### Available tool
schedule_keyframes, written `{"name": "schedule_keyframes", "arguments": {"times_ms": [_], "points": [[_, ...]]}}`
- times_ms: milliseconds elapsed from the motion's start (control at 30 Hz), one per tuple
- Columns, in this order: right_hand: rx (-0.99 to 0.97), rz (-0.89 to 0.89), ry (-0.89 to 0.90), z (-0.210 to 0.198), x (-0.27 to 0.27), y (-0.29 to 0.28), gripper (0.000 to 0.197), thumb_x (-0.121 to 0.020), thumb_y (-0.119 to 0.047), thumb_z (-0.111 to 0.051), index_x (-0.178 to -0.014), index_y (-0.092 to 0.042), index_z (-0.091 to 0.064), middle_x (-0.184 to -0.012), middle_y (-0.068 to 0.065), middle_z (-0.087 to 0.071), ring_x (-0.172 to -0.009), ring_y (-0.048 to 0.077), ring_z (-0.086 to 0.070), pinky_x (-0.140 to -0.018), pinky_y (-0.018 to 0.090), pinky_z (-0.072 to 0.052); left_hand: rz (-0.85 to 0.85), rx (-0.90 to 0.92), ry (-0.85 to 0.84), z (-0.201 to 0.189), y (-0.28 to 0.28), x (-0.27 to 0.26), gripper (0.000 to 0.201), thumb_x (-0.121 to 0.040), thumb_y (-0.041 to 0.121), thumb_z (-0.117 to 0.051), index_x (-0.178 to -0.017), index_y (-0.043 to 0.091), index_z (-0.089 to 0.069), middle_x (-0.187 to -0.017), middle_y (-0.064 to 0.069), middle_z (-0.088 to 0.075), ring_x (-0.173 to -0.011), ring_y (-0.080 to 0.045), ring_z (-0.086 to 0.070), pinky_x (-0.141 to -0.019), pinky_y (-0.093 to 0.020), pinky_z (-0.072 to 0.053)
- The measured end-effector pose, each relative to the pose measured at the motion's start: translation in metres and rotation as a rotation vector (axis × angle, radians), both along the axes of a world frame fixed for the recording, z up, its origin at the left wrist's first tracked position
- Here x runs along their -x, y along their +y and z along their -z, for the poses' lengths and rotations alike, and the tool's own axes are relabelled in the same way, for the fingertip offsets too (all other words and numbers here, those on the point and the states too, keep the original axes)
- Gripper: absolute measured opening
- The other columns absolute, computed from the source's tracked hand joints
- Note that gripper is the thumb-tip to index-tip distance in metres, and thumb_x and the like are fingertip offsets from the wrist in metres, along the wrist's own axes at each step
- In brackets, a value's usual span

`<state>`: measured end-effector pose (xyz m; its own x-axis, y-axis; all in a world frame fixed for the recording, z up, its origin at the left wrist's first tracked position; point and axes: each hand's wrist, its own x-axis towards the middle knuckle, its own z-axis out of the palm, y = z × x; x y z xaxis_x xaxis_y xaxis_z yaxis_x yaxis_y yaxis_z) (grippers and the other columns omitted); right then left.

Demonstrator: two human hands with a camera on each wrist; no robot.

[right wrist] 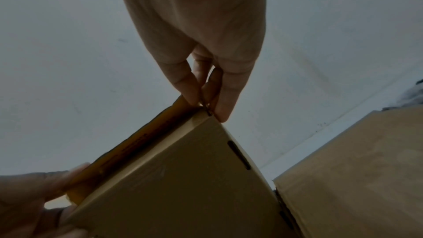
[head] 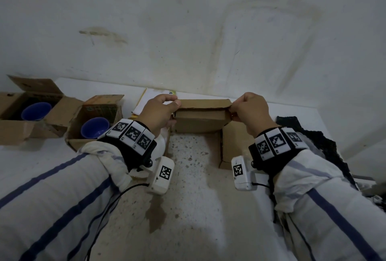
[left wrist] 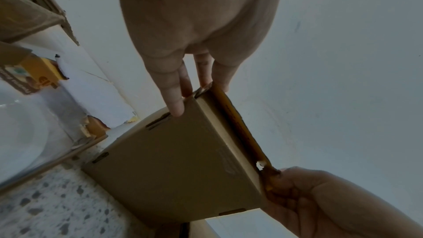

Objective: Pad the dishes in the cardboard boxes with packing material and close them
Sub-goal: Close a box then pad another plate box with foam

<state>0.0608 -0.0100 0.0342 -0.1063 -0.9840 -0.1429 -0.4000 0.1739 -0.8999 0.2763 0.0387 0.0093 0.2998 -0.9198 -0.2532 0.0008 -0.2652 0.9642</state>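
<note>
Far left edge of the bench: open cardboard box (head: 18,112) holding a blue bowl (head: 36,110). Next: second open box (head: 94,122), blue bowl (head: 95,128). Back edge, centre: left hand (head: 159,112) and right hand (head: 249,110) each pinch a corner of the lid flap (head: 203,104) on a third box (head: 200,121). Risk: uneven pull may tear the ragged flap edge or tip that box.

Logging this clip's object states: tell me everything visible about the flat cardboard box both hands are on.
The flat cardboard box is plain brown corrugated card with slot cuts along its edges. It stands at the table's far side near the wall. Its lid flap is partly raised, torn at one corner, with an orange-printed inner face. The left hand pinches the flap's left end, the right hand its right end. Its contents are hidden.
</note>
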Motion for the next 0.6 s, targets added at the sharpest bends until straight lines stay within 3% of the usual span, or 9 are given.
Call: {"name": "schedule_keyframes", "arguments": {"times_ms": [233,400,600], "points": [[-0.034,-0.018,0.017,0.0054,0.0042,0.0027,0.02,-0.073,0.004,-0.066,-0.063,-0.011,-0.058,-0.08,0.011,-0.067,-0.082,0.03,-0.068,-0.077,0.044,-0.059,0.006,-0.011,0.008,0.0007,-0.0007,-0.0005,0.013,-0.091,0.023,-0.062,-0.104,0.022,-0.06,-0.131,-0.014,-0.052,-0.106,-0.028,-0.056,-0.066,-0.027,-0.055],[-0.08,-0.012,-0.121,0.0021,0.0068,0.0029,0.019,-0.076,0.005,-0.066,-0.066,-0.009,-0.057,-0.078,0.01,-0.064,-0.079,0.024,-0.064,-0.071,0.033,-0.057,0.003,-0.01,0.003,0.0013,-0.0022,-0.0004,0.014,-0.091,0.024,-0.061,-0.105,0.023,-0.06,-0.132,-0.012,-0.051,-0.114,-0.031,-0.056,-0.067,-0.027,-0.055],[-0.124,0.007,-0.235,-0.0023,0.0011,-0.0008,0.019,-0.077,0.008,-0.063,-0.069,-0.006,-0.053,-0.072,0.014,-0.063,-0.069,0.026,-0.064,-0.065,0.035,-0.058,-0.006,-0.01,-0.009,0.0018,-0.0041,-0.0008,0.012,-0.091,0.026,-0.061,-0.103,0.023,-0.06,-0.133,-0.012,-0.05,-0.115,-0.031,-0.056,-0.07,-0.03,-0.057]]}}
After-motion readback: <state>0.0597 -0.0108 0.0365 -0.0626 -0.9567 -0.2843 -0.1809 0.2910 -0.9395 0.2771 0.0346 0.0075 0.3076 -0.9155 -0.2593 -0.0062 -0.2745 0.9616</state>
